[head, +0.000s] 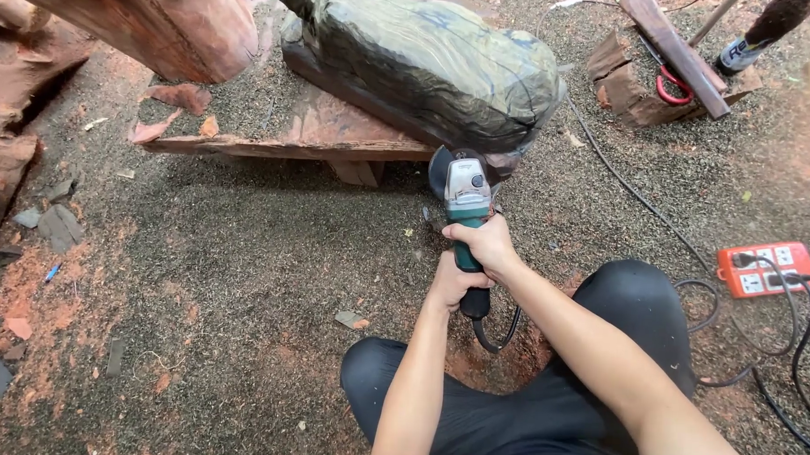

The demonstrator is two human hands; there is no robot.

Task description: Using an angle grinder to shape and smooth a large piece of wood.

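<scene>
Both hands wrapped round teal-grey angle grinder (pixel 466 222): right hand (pixel 487 246) forward, left hand (pixel 455 285) behind; disc touching dark carved wood block (pixel 429 62) straight ahead.

From my feed, the grinder (pixel 467 222) handle is mostly covered by my two hands, right hand (pixel 487 244) ahead of the left hand (pixel 455 283), and its disc (pixel 439 169) is half hidden behind the guard and the dark carved block (pixel 429 62). The block's top is cut off by the upper edge. The reddish log (pixel 143 16) runs out at the top left. The black cables (pixel 791 358) leave at the right edge. I cannot tell what the blurred dark object (pixel 776 16) at the top right is.
</scene>
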